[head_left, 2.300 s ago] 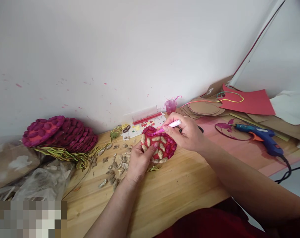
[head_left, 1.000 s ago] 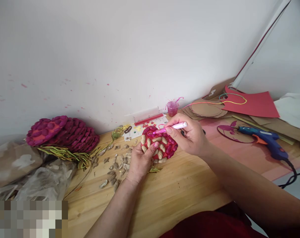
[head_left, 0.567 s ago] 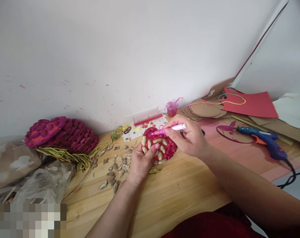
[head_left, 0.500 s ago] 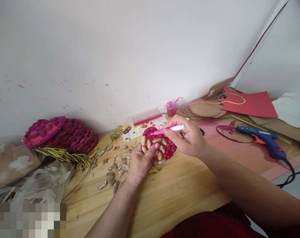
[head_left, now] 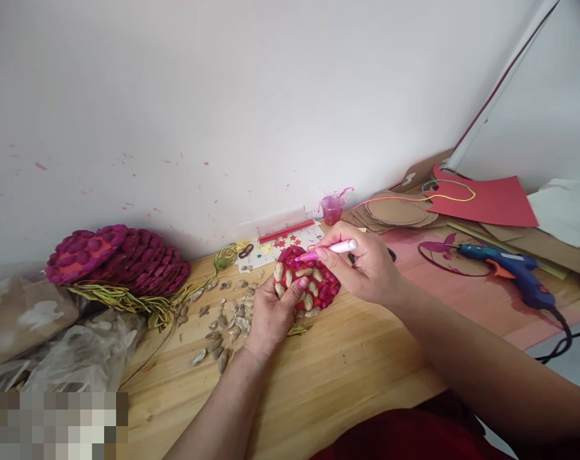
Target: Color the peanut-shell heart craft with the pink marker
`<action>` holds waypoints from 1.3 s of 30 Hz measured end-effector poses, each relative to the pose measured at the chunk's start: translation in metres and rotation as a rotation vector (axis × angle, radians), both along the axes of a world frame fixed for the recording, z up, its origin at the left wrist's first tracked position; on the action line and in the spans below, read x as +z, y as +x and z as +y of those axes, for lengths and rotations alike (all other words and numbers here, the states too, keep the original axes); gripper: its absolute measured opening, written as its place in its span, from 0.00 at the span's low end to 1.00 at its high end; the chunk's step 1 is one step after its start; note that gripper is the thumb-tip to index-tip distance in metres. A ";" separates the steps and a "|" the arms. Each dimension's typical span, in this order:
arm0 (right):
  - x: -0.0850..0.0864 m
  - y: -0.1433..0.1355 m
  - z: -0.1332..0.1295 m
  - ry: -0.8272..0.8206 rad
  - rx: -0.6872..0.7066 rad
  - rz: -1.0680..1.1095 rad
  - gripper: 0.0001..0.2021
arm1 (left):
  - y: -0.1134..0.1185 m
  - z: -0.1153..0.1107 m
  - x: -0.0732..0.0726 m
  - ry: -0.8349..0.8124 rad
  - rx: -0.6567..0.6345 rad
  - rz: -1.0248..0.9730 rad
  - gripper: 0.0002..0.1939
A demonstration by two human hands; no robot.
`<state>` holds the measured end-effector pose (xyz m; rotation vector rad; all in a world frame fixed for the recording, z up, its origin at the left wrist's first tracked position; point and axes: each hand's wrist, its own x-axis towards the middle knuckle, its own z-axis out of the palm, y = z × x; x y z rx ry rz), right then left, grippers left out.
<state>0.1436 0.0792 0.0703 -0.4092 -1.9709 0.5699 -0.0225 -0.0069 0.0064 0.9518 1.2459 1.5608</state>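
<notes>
My left hand (head_left: 273, 313) grips a round red disc (head_left: 296, 289) covered with peanut shells, its thumb pressed on the front. Shells along the disc's upper and right side are painted magenta; those at the left and middle are plain tan. In my right hand (head_left: 366, 268) is a pink-and-white marker-like brush pen (head_left: 335, 249), pinched between thumb and fingers. Its magenta tip meets or nearly meets the upper part of the disc. Loose peanut shells (head_left: 232, 319) lie on the wooden table left of the disc.
A stack of magenta-shelled discs (head_left: 122, 262) with yellow-green cords (head_left: 127, 300) stands left, beside plastic bags (head_left: 89, 351). Behind the disc are star stickers (head_left: 285, 241) and a cup of magenta paint (head_left: 332, 209). Cardboard pieces (head_left: 395, 209), red paper (head_left: 491, 201) and a blue glue gun (head_left: 515, 271) lie right.
The pen's tip has shifted slightly to the right on the disc. Both hands keep almost the same position and the same grip.
</notes>
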 end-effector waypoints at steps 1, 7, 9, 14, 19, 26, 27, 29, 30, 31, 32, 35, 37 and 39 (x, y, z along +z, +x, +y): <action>0.000 0.000 0.000 0.000 -0.011 0.003 0.04 | -0.001 0.000 -0.001 0.003 0.002 0.007 0.20; -0.002 0.000 0.000 -0.015 0.028 0.034 0.03 | -0.001 0.001 -0.001 0.010 -0.007 0.021 0.18; -0.001 0.000 -0.001 -0.014 0.037 0.021 0.03 | -0.001 0.001 0.001 0.016 -0.010 0.021 0.19; -0.001 0.000 0.001 0.006 -0.006 0.019 0.04 | -0.001 0.001 -0.001 0.008 -0.016 0.013 0.21; -0.003 0.002 0.002 -0.018 0.004 0.051 0.04 | -0.003 0.001 -0.003 0.015 -0.014 0.025 0.20; -0.002 0.001 0.001 -0.029 0.008 0.025 0.04 | 0.000 0.000 -0.001 0.022 -0.022 0.012 0.20; -0.002 0.001 0.001 -0.034 0.001 0.024 0.05 | 0.000 0.000 -0.002 0.019 -0.025 0.009 0.20; -0.002 0.001 0.002 -0.047 -0.007 0.030 0.05 | 0.000 0.001 -0.003 0.018 -0.036 -0.014 0.20; -0.002 0.001 0.003 -0.055 -0.003 0.040 0.05 | -0.001 0.001 -0.004 0.019 -0.040 -0.027 0.20; -0.003 0.002 0.003 -0.064 0.007 0.054 0.05 | -0.001 0.001 -0.005 0.022 -0.040 -0.033 0.21; -0.003 0.002 0.003 -0.070 0.020 0.068 0.04 | -0.002 0.001 -0.006 0.023 -0.040 -0.032 0.21; -0.004 0.002 0.003 -0.077 0.043 0.072 0.04 | -0.003 0.001 -0.006 0.015 -0.033 -0.003 0.21; -0.003 0.003 0.003 -0.065 0.025 0.041 0.05 | -0.002 0.001 -0.006 0.001 -0.023 -0.006 0.22; -0.002 0.003 0.002 -0.048 0.000 0.021 0.05 | -0.002 0.001 -0.005 -0.010 -0.016 -0.027 0.22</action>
